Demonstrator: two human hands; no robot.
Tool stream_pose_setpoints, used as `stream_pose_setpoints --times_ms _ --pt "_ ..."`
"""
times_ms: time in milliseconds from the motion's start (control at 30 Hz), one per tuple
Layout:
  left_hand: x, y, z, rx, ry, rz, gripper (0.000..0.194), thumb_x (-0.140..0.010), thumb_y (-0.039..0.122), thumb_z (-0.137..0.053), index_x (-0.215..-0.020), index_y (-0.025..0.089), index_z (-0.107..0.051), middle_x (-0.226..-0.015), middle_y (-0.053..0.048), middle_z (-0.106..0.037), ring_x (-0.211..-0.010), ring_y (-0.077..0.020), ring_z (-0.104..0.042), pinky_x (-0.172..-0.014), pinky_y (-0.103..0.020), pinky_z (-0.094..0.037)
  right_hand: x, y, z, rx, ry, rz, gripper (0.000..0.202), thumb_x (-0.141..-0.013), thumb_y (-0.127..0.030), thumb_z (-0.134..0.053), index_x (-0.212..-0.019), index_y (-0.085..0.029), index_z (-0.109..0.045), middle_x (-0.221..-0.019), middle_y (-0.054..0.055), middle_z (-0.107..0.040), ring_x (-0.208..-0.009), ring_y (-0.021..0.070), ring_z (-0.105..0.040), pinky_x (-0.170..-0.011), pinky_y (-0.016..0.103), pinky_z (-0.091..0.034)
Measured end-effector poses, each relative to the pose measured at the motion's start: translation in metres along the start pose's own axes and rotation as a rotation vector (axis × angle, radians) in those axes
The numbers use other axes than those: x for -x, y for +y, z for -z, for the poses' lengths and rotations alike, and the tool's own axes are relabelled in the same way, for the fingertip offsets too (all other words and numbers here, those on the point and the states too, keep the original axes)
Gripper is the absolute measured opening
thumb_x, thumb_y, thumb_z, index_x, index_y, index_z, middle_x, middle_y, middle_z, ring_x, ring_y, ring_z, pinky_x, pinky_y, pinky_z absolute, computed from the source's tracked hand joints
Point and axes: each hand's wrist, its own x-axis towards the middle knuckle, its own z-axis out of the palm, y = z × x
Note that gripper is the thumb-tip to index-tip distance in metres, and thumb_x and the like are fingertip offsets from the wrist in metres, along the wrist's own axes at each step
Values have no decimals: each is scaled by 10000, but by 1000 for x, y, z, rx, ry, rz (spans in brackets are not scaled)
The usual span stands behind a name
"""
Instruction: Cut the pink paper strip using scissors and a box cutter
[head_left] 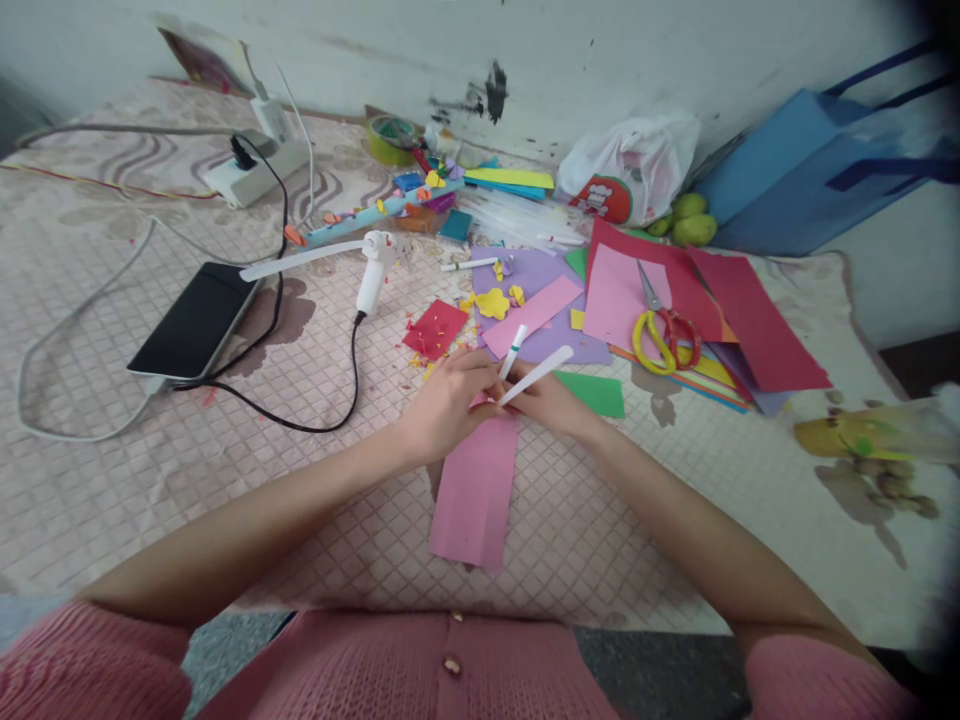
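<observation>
My left hand (454, 395) is closed, its fingers pinched over the top end of a folded pink paper strip (474, 500). Against it, my right hand (546, 400) is closed too, fingers curled and partly hidden. A white marker with a green band (514, 350) stands up slantwise between the hands, seemingly in the right hand's fingers. From the left thumb a whitish translucent stick (538, 374) slants up across my right hand; which hand grips it, I cannot tell. Red paper (435, 330) with scraps lies just beyond the left hand, and green paper (592, 394) beside the right.
A corded white glue gun (373, 275) and a tablet-like black device (196, 320) lie left, near a power strip (259, 168). Scissors (664, 330) rest on coloured papers at right. Farther back are a plastic bag (634, 165) and a blue bag (795, 180). A bottle (870, 432) lies far right.
</observation>
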Motion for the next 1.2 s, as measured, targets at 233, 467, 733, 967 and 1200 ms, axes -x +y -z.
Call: stream_pose_setpoints --times_ms 233,467,733,967,1200 --pt "0 -2 0 -10 -6 19 151 -732 110 -739 -724 143 -591 -871 -38 -611 -882 -195 -561 -804 -336 -444 6 1 1 -84 211 -75 144 -830 -299 -556 -783 -166 -587 -671 -9 -579 -564 107 -495 -535 238 -396" --pt "-2 -1 0 -22 -18 48 144 -750 142 -733 -704 141 -597 -823 -30 -598 -834 -180 -551 -744 -303 -427 63 1 -23 -160 618 -123 143 -877 -326 -553 -898 -186 -563 -597 -40 -519 -474 93 -461 -435 215 -375" --pt "-6 -5 -1 -23 -16 58 150 -739 128 -739 -699 143 -596 -813 -19 -601 -818 -173 -551 -735 -295 -423 79 -3 -48 234 511 219 133 -863 -144 -554 -962 -215 -607 -831 26 -655 -747 146 -623 -663 281 -516" --pt "-8 -5 -1 -27 -13 52 135 -749 127 -725 -729 147 -593 -831 -17 -601 -830 -170 -552 -750 -302 -427 71 3 -54 490 465 346 201 -876 -140 -540 -1053 -219 -591 -898 47 -680 -825 159 -661 -703 274 -551" --pt "-7 -6 -2 -25 -14 54 112 -764 111 -697 -735 145 -595 -839 -19 -603 -834 -170 -548 -755 -309 -424 71 1 -55 671 404 396 261 -910 -149 -449 -1122 -232 -577 -932 66 -689 -865 185 -672 -666 279 -555"
